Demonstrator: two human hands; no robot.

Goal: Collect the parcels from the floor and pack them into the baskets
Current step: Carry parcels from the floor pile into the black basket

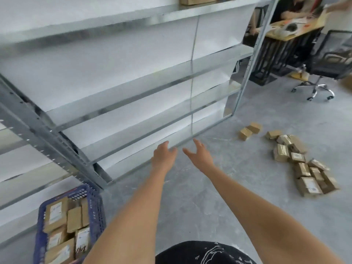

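Several brown cardboard parcels (302, 164) lie scattered on the grey floor at the right, with two more small parcels (250, 130) a little apart near the shelf's corner. A blue plastic basket (95, 212) stands at the bottom left, packed with several labelled parcels (62, 231). My left hand (164, 156) and my right hand (200, 154) reach forward side by side over the floor, fingers spread and holding nothing. Both hands are well left of the parcel pile and right of the basket.
A tall metal shelving rack (118, 103) fills the left and centre; its upright foot stands beside the basket. At the far right stand a wheeled office chair (323, 73) and a desk (297, 29) where a person sits.
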